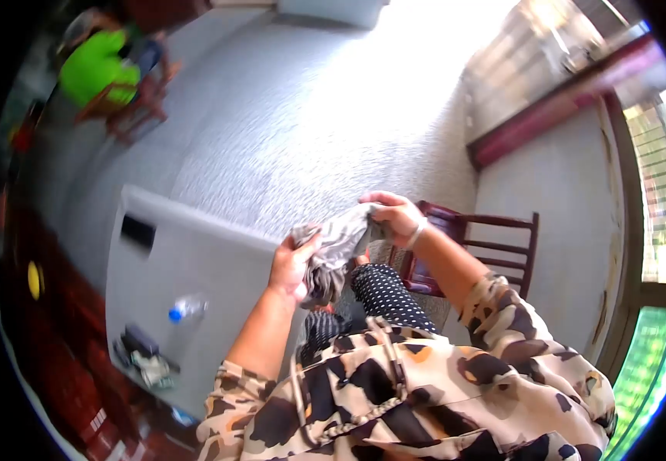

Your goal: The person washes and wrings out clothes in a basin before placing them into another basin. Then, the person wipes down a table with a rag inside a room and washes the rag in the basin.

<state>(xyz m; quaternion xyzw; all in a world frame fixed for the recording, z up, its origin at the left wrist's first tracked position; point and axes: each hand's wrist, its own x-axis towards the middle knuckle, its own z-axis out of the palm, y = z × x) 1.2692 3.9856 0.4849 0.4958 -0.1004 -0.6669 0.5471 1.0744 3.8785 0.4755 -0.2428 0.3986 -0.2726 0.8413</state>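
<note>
A crumpled grey-brown cloth [333, 253] hangs between my two hands, in front of my body. My left hand [293, 269] is closed on its left side, thumb on top. At the cloth's upper right end, my right hand [396, 217] pinches the fabric, with a pale band around the wrist. The cloth is bunched and folded, so its full shape cannot be made out. Below it show my dotted trousers [394, 296].
On the grey table [233, 265] at the left lie a dark flat object [138, 231], a clear bottle with blue cap [188, 309] and a small pile of items [147, 357]. A wooden chair [502, 246] stands right. A person in green [98, 69] sits far left.
</note>
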